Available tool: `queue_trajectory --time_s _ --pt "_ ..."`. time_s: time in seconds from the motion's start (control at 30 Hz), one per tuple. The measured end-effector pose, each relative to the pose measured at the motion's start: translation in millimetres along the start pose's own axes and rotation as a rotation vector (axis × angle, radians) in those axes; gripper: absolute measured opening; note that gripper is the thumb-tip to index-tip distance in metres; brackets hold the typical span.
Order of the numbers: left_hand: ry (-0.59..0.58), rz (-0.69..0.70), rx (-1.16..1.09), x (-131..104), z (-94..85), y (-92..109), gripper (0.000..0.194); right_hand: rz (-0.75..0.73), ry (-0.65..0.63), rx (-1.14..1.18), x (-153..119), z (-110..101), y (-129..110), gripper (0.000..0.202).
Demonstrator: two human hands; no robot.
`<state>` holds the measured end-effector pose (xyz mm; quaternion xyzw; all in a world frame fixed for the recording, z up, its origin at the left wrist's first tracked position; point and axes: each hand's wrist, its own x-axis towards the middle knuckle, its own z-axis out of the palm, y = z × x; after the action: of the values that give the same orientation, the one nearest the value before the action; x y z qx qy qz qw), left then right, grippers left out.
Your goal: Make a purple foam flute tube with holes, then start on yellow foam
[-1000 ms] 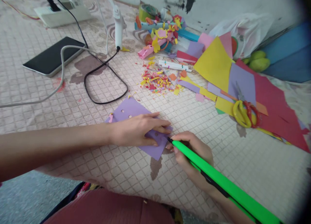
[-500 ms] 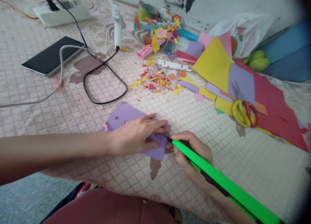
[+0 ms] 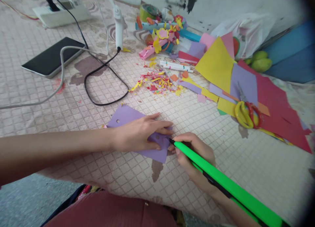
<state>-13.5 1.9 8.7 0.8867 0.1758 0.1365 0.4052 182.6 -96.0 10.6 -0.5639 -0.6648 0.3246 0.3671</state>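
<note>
My left hand (image 3: 142, 132) lies palm down on a small purple sheet (image 3: 128, 114), its fingers spread. One small hole shows near the sheet's upper left corner and another between my fingers. In my right hand (image 3: 197, 151) is a bright green, long pen-shaped tool (image 3: 209, 166) with black parts along its side. Its black tip meets the sheet's right part, close to my left fingertips. Whether it is a pen or a cutter I cannot tell. A bit of pink and yellow shows at the sheet's left edge.
Paper scraps (image 3: 159, 82) lie beyond the sheet. Yellow-and-red-handled scissors (image 3: 243, 113) rest on coloured sheets (image 3: 278, 112) at right. A white glue gun (image 3: 119, 30) stands behind, its black cord (image 3: 98, 104) looping forward. At left lies a dark tablet-like device (image 3: 52, 56) near a power strip (image 3: 64, 15).
My left hand has shifted slightly to the right and away from me on the sheet, covering a hole that showed before. The green tool and my right hand have hardly moved.
</note>
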Motion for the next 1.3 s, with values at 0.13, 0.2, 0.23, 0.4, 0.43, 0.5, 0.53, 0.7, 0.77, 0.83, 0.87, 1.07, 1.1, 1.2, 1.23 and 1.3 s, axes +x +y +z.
queue_trajectory --time_s 0.13,0.2,0.23,0.4,0.43,0.5,0.53,0.7,0.77,0.83,0.87,1.07,1.1,1.2,1.23,1.3 --pt "0.015 -0.021 0.01 -1.1 1.5 0.4 0.064 -0.008 0.008 -0.002 -0.5 0.1 0.2 0.021" --pt "0.025 -0.03 0.015 -1.3 1.7 0.2 0.064 -0.011 0.004 -0.001 -1.2 -0.1 -0.1 0.022" --pt "0.027 -0.032 0.016 -1.3 1.7 0.1 0.065 -0.011 0.002 -0.003 -1.5 -0.2 -0.3 0.022" --pt "0.039 -0.052 0.011 -2.5 5.2 2.0 0.065 -0.023 0.005 -0.027 -1.7 -1.2 -1.5 0.022" --pt "0.052 -0.058 0.014 -3.3 7.0 3.2 0.065 -0.028 0.007 -0.035 -1.3 -1.7 -1.5 0.022" --pt "0.087 -0.071 0.033 -5.3 11.4 6.1 0.064 -0.041 0.01 -0.058 -0.1 -3.3 -0.9 0.021" --pt "0.1 -0.075 0.044 -6.2 13.2 7.6 0.063 -0.049 0.007 -0.068 0.8 -4.2 -0.4 0.021" --pt "0.075 -0.078 0.075 -2.9 7.5 10.2 0.067 -0.085 -0.038 -0.084 4.7 -7.9 0.9 0.022" --pt "0.018 -0.055 0.055 2.9 -2.0 7.8 0.068 -0.087 -0.041 -0.061 5.5 -7.9 0.9 0.022" --pt "-0.072 0.003 0.031 9.3 -11.5 4.1 0.066 -0.09 -0.031 -0.028 5.6 -7.1 1.4 0.022" --pt "-0.124 0.027 0.023 12.0 -15.1 2.1 0.064 -0.093 -0.026 -0.015 5.4 -6.8 1.8 0.022" --pt "-0.197 0.062 -0.005 14.8 -16.6 -5.5 0.07 -0.074 0.011 0.005 5.7 -7.1 7.0 0.026" --pt "-0.177 0.063 -0.008 14.1 -15.0 -5.9 0.073 -0.071 0.018 0.006 6.3 -7.3 7.6 0.025" --pt "-0.132 0.059 -0.013 13.2 -11.2 -5.9 0.078 -0.063 0.048 -0.003 8.3 -7.7 8.7 0.023" --pt "-0.128 0.055 -0.013 13.6 -10.5 -5.8 0.079 -0.059 0.046 -0.006 8.9 -7.8 8.9 0.023" --pt "-0.132 0.05 -0.013 15.0 -10.2 -5.8 0.079 -0.058 0.027 -0.006 9.7 -7.9 9.2 0.024"
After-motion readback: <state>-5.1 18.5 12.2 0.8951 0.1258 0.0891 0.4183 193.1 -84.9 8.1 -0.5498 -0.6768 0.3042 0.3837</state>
